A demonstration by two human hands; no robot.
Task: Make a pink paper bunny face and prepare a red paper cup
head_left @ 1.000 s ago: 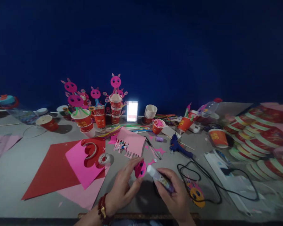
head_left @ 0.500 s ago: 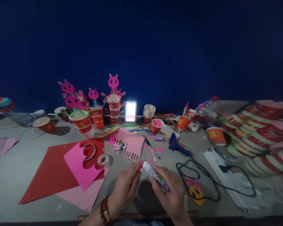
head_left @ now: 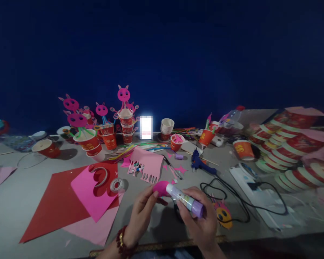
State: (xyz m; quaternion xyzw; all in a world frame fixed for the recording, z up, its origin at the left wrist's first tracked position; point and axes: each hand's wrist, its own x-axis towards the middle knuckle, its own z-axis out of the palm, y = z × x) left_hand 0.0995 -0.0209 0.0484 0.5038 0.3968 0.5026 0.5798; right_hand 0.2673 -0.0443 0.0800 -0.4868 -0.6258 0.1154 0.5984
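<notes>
A round magenta paper piece (head_left: 161, 188) is pinched between the thumb and fingers of my left hand (head_left: 143, 208). In my right hand (head_left: 201, 216) lies a glue stick (head_left: 185, 201) with a clear labelled barrel and a purple base. Its white tip touches or nearly touches the right edge of the paper piece. Below the glue stick, a dark ring-shaped thing (head_left: 178, 212) shows partly behind my right hand. A yellow and pink paper animal face (head_left: 223, 216) rests on the table to the right of that hand.
Red and magenta sheets (head_left: 93, 194) and a tape roll (head_left: 117, 185) lie to the left. Ahead are cut pink paper (head_left: 147, 162), a purple cap (head_left: 179, 157) and a blue glue gun (head_left: 202, 164), its cable looping right. Paper cups (head_left: 88, 139) with pink figures stand behind; stacked cups (head_left: 291, 151) lean at right.
My left hand has turned, bringing the magenta paper piece's face into view. The glue stick has tilted flatter, its tip now against or close to the paper's edge. The view has shifted slightly.
</notes>
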